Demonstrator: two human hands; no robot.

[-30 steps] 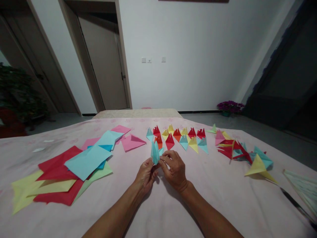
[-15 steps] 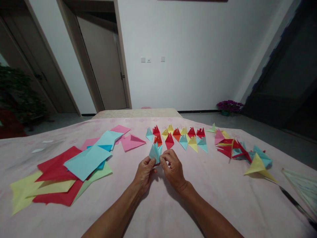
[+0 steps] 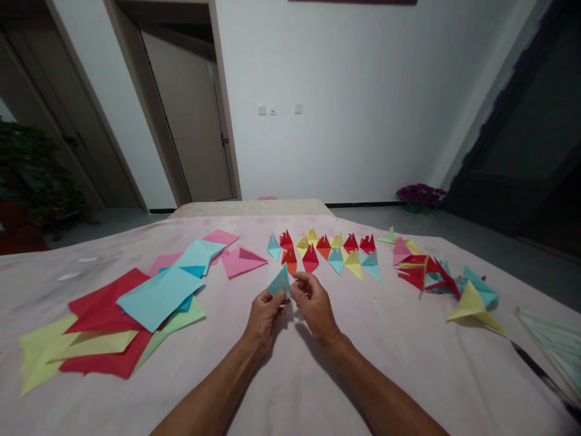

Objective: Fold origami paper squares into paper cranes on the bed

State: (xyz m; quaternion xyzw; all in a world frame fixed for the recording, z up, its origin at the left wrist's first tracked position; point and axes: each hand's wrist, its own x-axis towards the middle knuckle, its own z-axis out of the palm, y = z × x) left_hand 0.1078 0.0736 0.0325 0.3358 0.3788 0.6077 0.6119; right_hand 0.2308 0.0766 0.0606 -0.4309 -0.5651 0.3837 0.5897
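Observation:
Between my hands, above the cloth, is a light blue folded paper [image 3: 279,281] with its pointed tip upward and a flat face toward me. My left hand [image 3: 265,315] pinches its lower part between thumb and fingers. My right hand [image 3: 314,303] is closed at the paper's right edge, thumb and forefinger against it; the fingertips' exact grip is partly hidden. Just beyond stand several folded paper cranes in rows, among them an orange-red crane [image 3: 289,259], a red crane [image 3: 310,259] and a light blue crane [image 3: 336,260].
Loose coloured sheets, with a light blue sheet [image 3: 161,297] on top, spread over the pink tablecloth [image 3: 254,393] at left. A pink folded paper [image 3: 244,261] lies farther back. At right are a pile of folded papers [image 3: 426,272], a yellow folded piece [image 3: 472,306] and a dark stick-like object [image 3: 542,369].
The light blue paper has turned from showing several separate points to one flat triangular face, tilting slightly. My right fingers have shifted slightly at its edge.

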